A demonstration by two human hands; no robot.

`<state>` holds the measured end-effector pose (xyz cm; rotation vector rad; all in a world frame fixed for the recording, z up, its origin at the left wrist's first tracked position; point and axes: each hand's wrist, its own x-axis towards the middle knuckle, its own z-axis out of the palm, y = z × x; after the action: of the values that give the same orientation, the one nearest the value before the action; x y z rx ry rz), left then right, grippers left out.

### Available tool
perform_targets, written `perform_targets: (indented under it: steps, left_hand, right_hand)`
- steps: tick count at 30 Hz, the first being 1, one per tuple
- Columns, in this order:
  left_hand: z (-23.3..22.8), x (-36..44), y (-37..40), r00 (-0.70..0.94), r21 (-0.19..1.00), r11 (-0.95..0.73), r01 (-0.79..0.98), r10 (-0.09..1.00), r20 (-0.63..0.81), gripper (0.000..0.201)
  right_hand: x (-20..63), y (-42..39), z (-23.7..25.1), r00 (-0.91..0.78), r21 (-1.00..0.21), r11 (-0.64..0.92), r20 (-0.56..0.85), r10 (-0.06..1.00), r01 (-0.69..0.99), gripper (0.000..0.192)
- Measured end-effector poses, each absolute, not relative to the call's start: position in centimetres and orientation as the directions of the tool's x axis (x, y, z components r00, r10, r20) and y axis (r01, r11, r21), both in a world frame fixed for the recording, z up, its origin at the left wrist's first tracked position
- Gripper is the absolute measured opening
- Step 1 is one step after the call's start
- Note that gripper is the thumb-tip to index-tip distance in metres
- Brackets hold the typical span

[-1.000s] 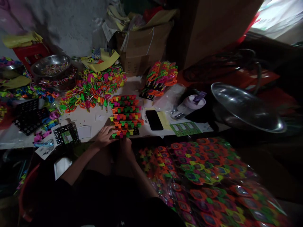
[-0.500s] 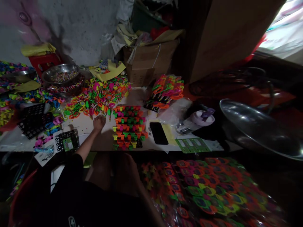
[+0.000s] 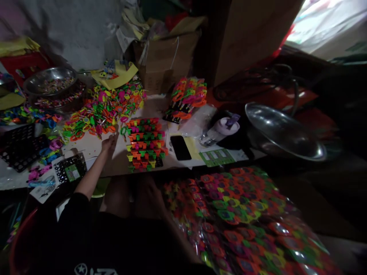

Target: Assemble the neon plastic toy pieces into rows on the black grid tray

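My left hand (image 3: 109, 143) is over the tabletop at the near edge of a heap of small bright plastic toy pieces (image 3: 106, 110). Its fingers look stretched out towards the heap, and nothing shows clearly in them. Just beyond the fingertips lies a loose green piece (image 3: 123, 131). Right of that hand stand rows of orange, green, pink and yellow pieces (image 3: 146, 145) set in a dark holder. Low in my lap, below the table edge, my right hand (image 3: 151, 188) is in deep shadow, its fingers not clear.
Metal bowls (image 3: 50, 82) of tiny parts stand at the left, near black perforated trays (image 3: 20, 147). Rightward are a phone (image 3: 180, 148), a bottle (image 3: 219, 131), green cards (image 3: 217, 156) and a large metal basin (image 3: 283, 131). Bagged toys (image 3: 243, 194) lie below the table edge.
The view has swung right and slightly down, so the table things appear further left and higher. My left hand has drawn back a little from the heap, its fingers now more extended.
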<state>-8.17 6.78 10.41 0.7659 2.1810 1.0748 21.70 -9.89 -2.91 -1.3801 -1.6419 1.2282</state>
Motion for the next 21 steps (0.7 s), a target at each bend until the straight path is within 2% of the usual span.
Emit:
perform_targets:
  steps: [2, 5, 8, 10, 12, 14, 18, 21]
  left_hand:
    - [11.3, -7.4, 3.9, -0.618, 0.879, 0.445, 0.173, 0.744, -0.255, 0.037]
    - [12.6, -4.5, -1.3, -0.530, 0.988, 0.151, 0.030, 0.841, -0.113, 0.041]
    - [13.3, -0.3, -6.7, -0.464, 0.984, -0.043, 0.172, 0.877, 0.120, 0.039]
    - [13.2, 2.4, -9.8, -0.374, 0.920, -0.130, 0.370, 0.885, 0.276, 0.030]
    - [12.8, 4.5, -12.0, -0.191, 0.796, -0.234, 0.559, 0.897, 0.398, 0.022]
    - [12.2, 5.9, -13.1, -0.018, 0.661, -0.344, 0.666, 0.880, 0.475, 0.020]
    - [12.1, 6.9, -12.7, 0.173, 0.465, -0.447, 0.764, 0.836, 0.520, 0.016]
    - [13.0, 7.2, -11.5, 0.273, 0.349, -0.479, 0.806, 0.822, 0.499, 0.011]
  right_hand:
    - [21.4, -10.0, -2.0, -0.212, -0.942, -0.003, -0.079, 0.974, 0.336, 0.034]
    - [21.0, -10.1, 0.9, -0.224, -0.965, 0.006, -0.055, 0.973, 0.264, 0.032]
    - [20.5, -9.9, 5.6, -0.245, -0.992, 0.048, 0.017, 0.969, 0.120, 0.034]
    - [20.2, -9.7, 8.5, -0.249, -0.995, 0.096, 0.085, 0.965, 0.029, 0.035]
    - [20.1, -9.7, 10.6, -0.220, -0.991, 0.128, 0.130, 0.967, -0.026, 0.036]
    - [20.2, -9.7, 11.6, -0.174, -0.990, 0.134, 0.138, 0.975, -0.033, 0.032]
    - [21.8, -8.9, 10.5, -0.140, -0.991, 0.133, 0.130, 0.982, 0.012, 0.028]
    - [23.9, -6.5, 8.3, -0.112, -0.997, 0.045, 0.038, 0.993, 0.064, 0.034]
